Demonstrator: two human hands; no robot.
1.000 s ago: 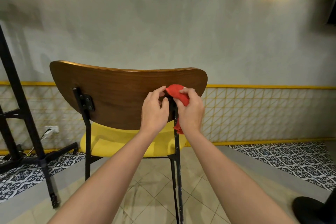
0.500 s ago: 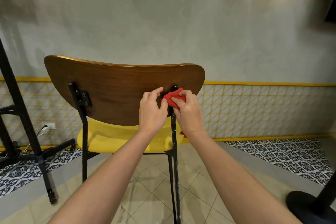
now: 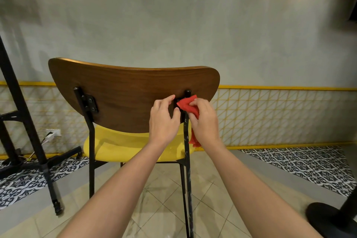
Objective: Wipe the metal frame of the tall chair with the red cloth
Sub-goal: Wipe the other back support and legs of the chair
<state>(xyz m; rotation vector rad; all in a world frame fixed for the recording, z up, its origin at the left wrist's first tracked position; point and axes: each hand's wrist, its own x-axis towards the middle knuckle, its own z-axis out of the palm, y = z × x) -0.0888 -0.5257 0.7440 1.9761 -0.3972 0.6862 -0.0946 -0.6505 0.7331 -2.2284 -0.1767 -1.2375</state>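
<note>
The tall chair has a brown wooden backrest [image 3: 131, 91], a yellow seat [image 3: 119, 147] and a black metal frame. Its right rear post [image 3: 187, 150] runs from the backrest down to the floor. My right hand [image 3: 204, 120] holds the red cloth [image 3: 186, 104] bunched against the top of that post, just under the post's tip; a tail of cloth hangs below my wrist. My left hand [image 3: 164, 120] is beside it, thumb and fingers at the post's bracket on the backrest, touching the cloth's left edge. The left rear post [image 3: 90, 141] is bare.
A black metal stand [image 3: 25, 114] with a splayed foot rises at the left, with a wall socket and cable [image 3: 52, 134] behind it. A round black base [image 3: 328, 216] sits at the lower right. Beige tiles [image 3: 160, 199] lie under the chair, patterned tiles along the wall.
The cloth has slid from over the post's top to just below it, leaving the black tip showing. Both hands stayed at the right post; the view shifted slightly.
</note>
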